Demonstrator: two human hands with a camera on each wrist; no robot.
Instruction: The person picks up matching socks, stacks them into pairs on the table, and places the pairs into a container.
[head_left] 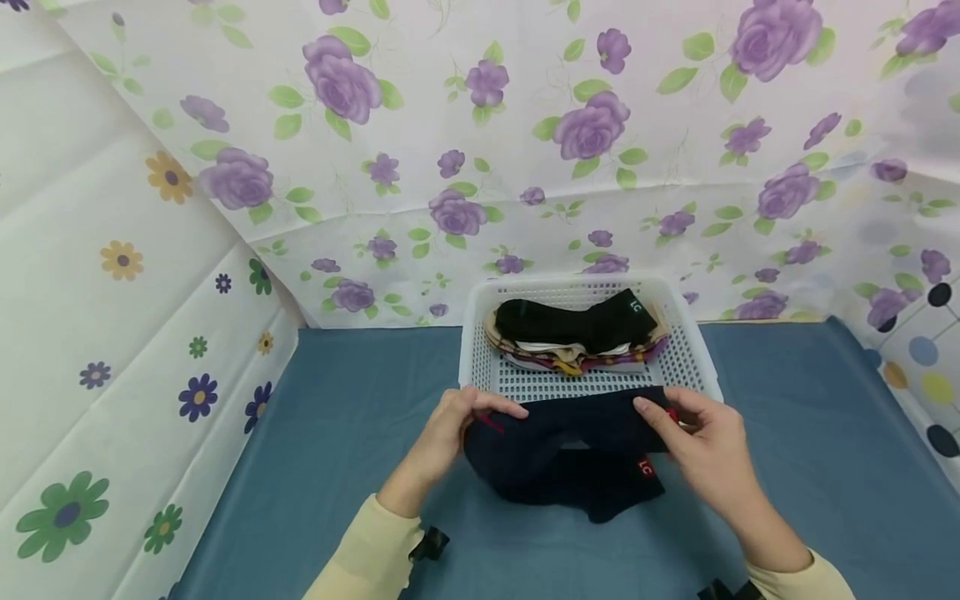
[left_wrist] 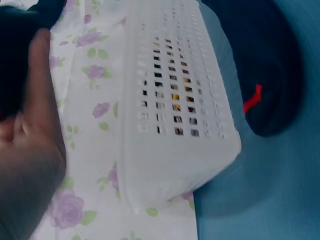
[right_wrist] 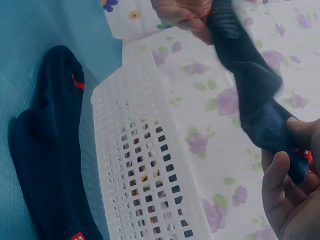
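A navy sock (head_left: 592, 414) is stretched sideways between both hands above the table. My left hand (head_left: 441, 437) grips its toe end, where a red mark shows. At the other end my right hand (head_left: 708, 446) pinches the cuff between thumb and fingers, partly covering red lettering. In the right wrist view the held sock (right_wrist: 252, 95) hangs well off the tabletop. Beneath it lies a matching navy sock (head_left: 592, 487), flat on the table, with a red LC on its cuff and a red toe mark visible in the left wrist view.
Just beyond the hands stands a white perforated basket (head_left: 693, 350). Inside, a black sock (head_left: 570, 323) with LC lettering tops a pile of folded, coloured socks. A blue cloth (head_left: 360, 433) covers the table, and flowered sheets (head_left: 412, 167) rise behind and at the sides.
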